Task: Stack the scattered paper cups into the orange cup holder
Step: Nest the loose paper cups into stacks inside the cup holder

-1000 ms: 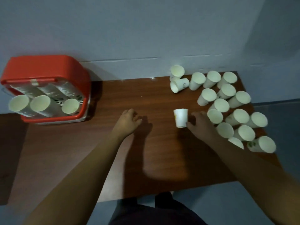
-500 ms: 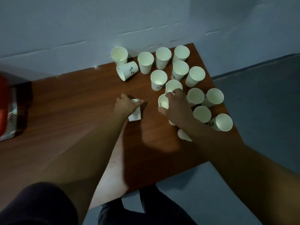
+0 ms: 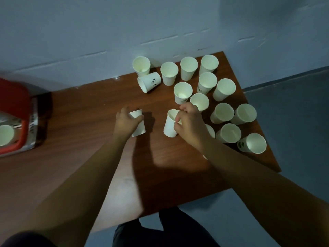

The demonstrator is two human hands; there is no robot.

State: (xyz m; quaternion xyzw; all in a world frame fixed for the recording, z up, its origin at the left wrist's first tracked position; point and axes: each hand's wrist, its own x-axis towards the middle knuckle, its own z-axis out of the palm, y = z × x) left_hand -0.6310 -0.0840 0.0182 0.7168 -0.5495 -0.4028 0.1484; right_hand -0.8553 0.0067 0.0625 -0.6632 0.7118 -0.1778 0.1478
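Observation:
My left hand [image 3: 126, 123] grips a white paper cup [image 3: 139, 124] at the middle of the brown table [image 3: 85, 122]. My right hand [image 3: 189, 124] holds a second paper cup [image 3: 170, 124] by its rim, just to the right. Several more white cups [image 3: 221, 113] stand scattered on the table's right part; one with a panda print [image 3: 149, 82] lies on its side near the wall. The orange cup holder [image 3: 14, 111] shows only partly at the left edge, with a cup mouth [image 3: 6, 134] visible in it.
A pale blue wall [image 3: 160, 24] runs along the table's far side. The table's right edge [image 3: 258, 111] drops to a grey floor [image 3: 293, 122]. My dark-clothed legs [image 3: 160, 232] show below the near edge.
The view has swung right, pushing the orange holder to the left edge. My left hand has closed on the lone cup, and my right hand has taken a cup from the group.

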